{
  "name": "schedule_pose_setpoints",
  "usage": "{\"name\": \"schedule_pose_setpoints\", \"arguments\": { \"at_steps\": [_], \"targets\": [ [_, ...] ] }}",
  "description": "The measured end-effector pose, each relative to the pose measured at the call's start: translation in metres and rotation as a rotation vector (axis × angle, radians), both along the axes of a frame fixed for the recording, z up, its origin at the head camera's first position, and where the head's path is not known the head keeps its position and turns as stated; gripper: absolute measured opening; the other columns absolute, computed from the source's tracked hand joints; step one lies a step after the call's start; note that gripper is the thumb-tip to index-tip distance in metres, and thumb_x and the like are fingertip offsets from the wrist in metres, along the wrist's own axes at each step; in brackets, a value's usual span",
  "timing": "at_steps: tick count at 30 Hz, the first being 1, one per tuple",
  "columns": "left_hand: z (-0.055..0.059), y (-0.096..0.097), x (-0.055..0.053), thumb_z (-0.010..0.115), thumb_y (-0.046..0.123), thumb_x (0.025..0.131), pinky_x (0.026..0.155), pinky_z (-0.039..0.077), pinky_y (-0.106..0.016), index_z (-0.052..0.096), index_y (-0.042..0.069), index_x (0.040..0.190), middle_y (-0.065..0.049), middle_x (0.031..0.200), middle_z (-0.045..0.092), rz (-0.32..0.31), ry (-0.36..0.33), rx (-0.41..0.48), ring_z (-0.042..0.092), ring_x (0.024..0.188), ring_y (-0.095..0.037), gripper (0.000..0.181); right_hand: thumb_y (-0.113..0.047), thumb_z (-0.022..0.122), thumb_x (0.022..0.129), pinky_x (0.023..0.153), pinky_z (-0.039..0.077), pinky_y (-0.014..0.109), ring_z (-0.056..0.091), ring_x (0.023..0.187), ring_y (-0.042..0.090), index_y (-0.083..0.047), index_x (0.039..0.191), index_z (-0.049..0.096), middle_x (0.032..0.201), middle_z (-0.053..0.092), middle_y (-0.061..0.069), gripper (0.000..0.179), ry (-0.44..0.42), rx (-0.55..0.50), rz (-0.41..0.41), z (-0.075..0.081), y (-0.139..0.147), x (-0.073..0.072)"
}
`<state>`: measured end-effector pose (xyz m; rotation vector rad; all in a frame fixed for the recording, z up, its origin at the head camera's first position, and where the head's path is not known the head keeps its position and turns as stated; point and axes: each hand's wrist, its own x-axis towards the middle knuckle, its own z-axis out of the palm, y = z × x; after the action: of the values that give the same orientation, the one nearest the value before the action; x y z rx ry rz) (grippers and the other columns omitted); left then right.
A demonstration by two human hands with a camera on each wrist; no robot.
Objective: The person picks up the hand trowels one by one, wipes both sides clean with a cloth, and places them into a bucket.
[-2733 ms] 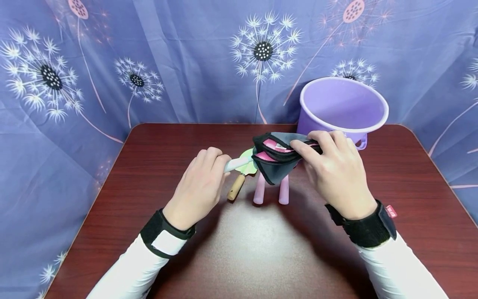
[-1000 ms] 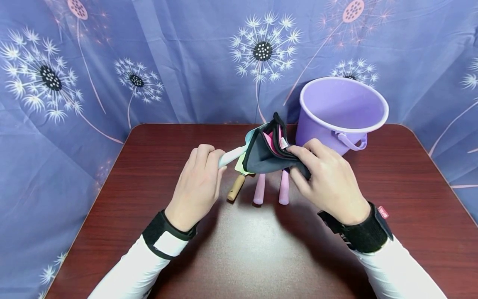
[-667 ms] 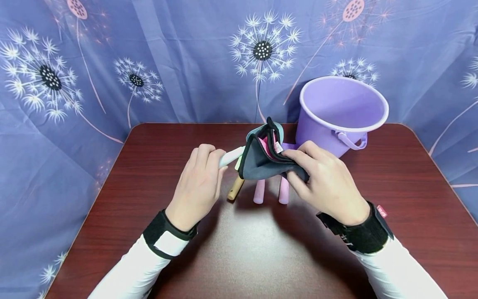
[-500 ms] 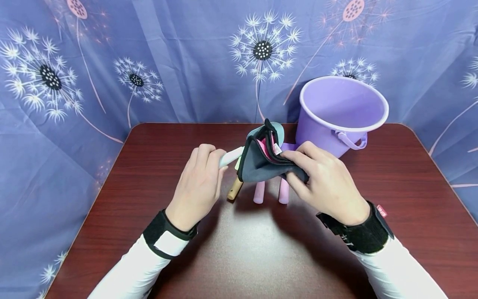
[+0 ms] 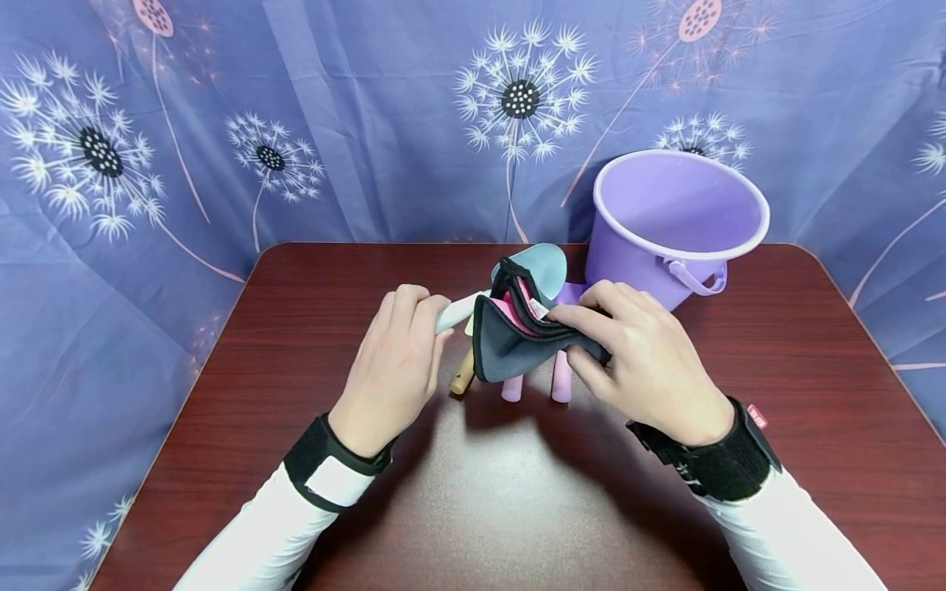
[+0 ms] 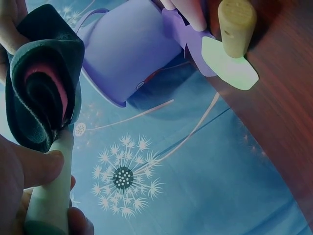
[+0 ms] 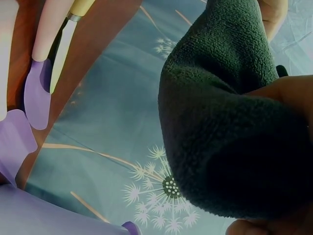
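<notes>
Dark-grey folded cloth w/ black edging + pink lining [image 5: 517,349] now sits closer to bench's [image 5: 244,394] near edge than ~1 s ago; more of pale-blue round-bladed trowel w/ white handle [image 5: 547,267] shows. Prob. cloth-on-blade work is ongoing. Trowel's held above bench, mid, twd far edge. L hand [image 5: 392,369]: fingers curled round handle. R hand [image 5: 650,361]: fingers pinching cloth.

From the head view's centre, the tabletop [image 5: 310,353] bears a bucket [image 5: 624,256] at 2 o'clock, pink handles [image 5: 562,379] at 4 and 5, a wooden handle [image 5: 462,377] at 6; a dandelion-print curtain [image 5: 384,123] hangs at 12.
</notes>
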<state>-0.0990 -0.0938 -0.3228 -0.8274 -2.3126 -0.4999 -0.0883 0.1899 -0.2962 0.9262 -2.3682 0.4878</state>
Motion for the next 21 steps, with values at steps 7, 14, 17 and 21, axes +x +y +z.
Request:
{"name": "schedule_pose_setpoints", "arguments": {
  "at_steps": [7, 14, 17, 21],
  "targets": [
    [-0.0006, 0.0006, 0.0005, 0.059, 0.012, 0.098, 0.071, 0.038, -0.036, 0.057, -0.003, 0.112, -0.016, 0.103, 0.049, -0.012, 0.003, -0.012, 0.043, 0.082, -0.028, 0.021, -0.012, 0.055, 0.081, 0.07, 0.036, 0.036, 0.046, 0.079, 0.021, -0.014, 0.111, 0.075, 0.095, 0.056, 0.0, 0.036, 0.042, -0.006, 0.023, 0.0008, -0.0007, -0.0003],
    [-0.0002, 0.0012, 0.0009, 0.061, 0.011, 0.097, 0.072, 0.039, -0.036, 0.057, -0.003, 0.113, -0.014, 0.102, 0.05, -0.031, 0.002, -0.042, 0.043, 0.082, -0.028, 0.021, -0.012, 0.05, 0.081, 0.065, 0.033, 0.039, 0.046, 0.079, 0.027, -0.014, 0.108, 0.076, 0.098, 0.058, 0.006, 0.037, 0.098, 0.008, 0.021, 0.0024, -0.0014, 0.0006],
    [0.0003, 0.0015, 0.0011, 0.06, 0.012, 0.098, 0.073, 0.04, -0.036, 0.057, -0.002, 0.112, -0.013, 0.102, 0.049, -0.036, -0.005, -0.058, 0.043, 0.083, -0.027, 0.02, -0.011, 0.049, 0.082, 0.064, 0.033, 0.041, 0.046, 0.08, 0.029, -0.014, 0.107, 0.076, 0.099, 0.06, 0.008, 0.037, 0.122, 0.012, 0.022, 0.0027, -0.0023, 0.0009],
    [0.0006, 0.0023, 0.0014, 0.059, 0.013, 0.098, 0.07, 0.04, -0.035, 0.058, -0.002, 0.11, -0.012, 0.1, 0.05, -0.041, -0.001, -0.066, 0.043, 0.082, -0.026, 0.019, -0.012, 0.045, 0.085, 0.062, 0.032, 0.041, 0.046, 0.079, 0.031, -0.015, 0.106, 0.076, 0.099, 0.06, 0.009, 0.038, 0.159, 0.029, 0.018, 0.0029, -0.0039, 0.0008]
  ]
}}
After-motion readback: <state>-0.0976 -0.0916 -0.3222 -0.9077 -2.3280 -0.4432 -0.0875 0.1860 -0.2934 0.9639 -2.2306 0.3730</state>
